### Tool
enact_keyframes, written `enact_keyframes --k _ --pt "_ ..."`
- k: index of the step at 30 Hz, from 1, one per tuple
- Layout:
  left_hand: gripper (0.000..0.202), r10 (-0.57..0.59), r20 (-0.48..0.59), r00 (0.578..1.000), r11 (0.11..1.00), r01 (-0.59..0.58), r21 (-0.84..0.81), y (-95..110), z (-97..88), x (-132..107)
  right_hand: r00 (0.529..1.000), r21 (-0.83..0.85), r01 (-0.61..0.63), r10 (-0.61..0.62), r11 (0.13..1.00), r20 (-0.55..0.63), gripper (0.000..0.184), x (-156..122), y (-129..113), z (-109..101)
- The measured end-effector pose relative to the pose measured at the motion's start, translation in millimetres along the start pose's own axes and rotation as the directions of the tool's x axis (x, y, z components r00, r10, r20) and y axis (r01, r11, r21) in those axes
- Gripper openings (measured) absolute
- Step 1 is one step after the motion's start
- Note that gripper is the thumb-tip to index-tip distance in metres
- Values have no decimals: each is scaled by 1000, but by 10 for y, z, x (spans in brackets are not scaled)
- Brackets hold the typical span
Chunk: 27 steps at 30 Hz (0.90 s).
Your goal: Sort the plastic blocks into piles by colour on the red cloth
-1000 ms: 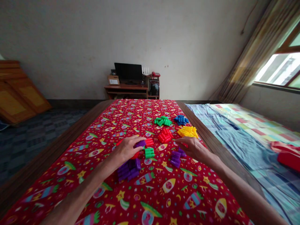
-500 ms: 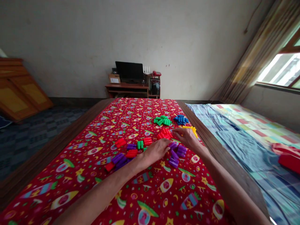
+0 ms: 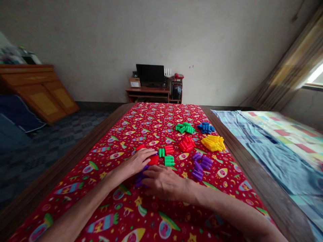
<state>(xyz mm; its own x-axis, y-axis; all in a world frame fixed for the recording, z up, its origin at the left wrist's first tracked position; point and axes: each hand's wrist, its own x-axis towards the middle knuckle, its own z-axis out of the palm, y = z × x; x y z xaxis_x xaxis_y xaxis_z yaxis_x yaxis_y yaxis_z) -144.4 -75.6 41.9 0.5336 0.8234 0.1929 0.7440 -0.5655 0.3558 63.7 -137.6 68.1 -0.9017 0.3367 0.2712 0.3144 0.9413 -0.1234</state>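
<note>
My left hand [image 3: 139, 160] lies over a mixed group of ribbed plastic toy blocks, its fingers stretched out across a red block [image 3: 153, 160]. Another red block [image 3: 140, 147] shows just behind it. Close by, my right hand [image 3: 165, 182] reaches in from the right, fingers apart and bent down at some purple blocks [image 3: 138, 178]; its thumb is hidden. Neither hand clearly holds anything. Just beyond the hands lie a small green block [image 3: 161, 153], a red block [image 3: 169, 149] and a larger green block [image 3: 169, 160].
Sorted piles lie to the right: purple [image 3: 198, 174], red [image 3: 187, 144], yellow [image 3: 213, 143], green [image 3: 185, 127] and blue [image 3: 205, 127]. A red patterned cloth [image 3: 151, 218] covers the wooden table [image 3: 254, 171]. A bed [image 3: 272, 148] stands at the right, a computer desk [image 3: 148, 90] beyond.
My right hand has moved left from beside the yellow and red piles to the purple blocks. My left hand has drawn back left from the purple pile onto the mixed blocks.
</note>
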Motion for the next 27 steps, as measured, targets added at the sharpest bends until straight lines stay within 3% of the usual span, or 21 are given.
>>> enact_keyframes --k 3,8,13,17,19,22,24,27 --pt "38 -18 4 1000 999 18 -42 19 20 150 997 -116 -73 75 991 15 15 49 -40 170" --pt "26 -99 -85 991 994 95 -45 -102 -12 223 990 -29 -140 140 990 15 24 -100 179 252" --pt "21 -107 -160 981 994 107 -8 -88 -46 161 988 118 -145 151 982 -38 24 -252 227 113" --pt "18 -56 -205 977 998 51 -29 114 -95 160 966 238 -204 235 950 -111 38 -441 270 -136" --pt "22 -61 -192 979 994 42 -100 290 -93 185 923 228 -311 350 923 -157 33 -585 361 -290" --pt "31 -44 -113 993 971 16 -240 612 6 259 818 198 -508 542 838 -193 21 -836 566 -494" --pt "26 33 -42 999 949 -44 -313 814 141 340 755 192 -596 625 780 -196 18 -993 707 -575" --pt "19 183 -5 983 913 -172 -369 1012 398 498 716 217 -637 672 740 -188 20 -1159 845 -602"
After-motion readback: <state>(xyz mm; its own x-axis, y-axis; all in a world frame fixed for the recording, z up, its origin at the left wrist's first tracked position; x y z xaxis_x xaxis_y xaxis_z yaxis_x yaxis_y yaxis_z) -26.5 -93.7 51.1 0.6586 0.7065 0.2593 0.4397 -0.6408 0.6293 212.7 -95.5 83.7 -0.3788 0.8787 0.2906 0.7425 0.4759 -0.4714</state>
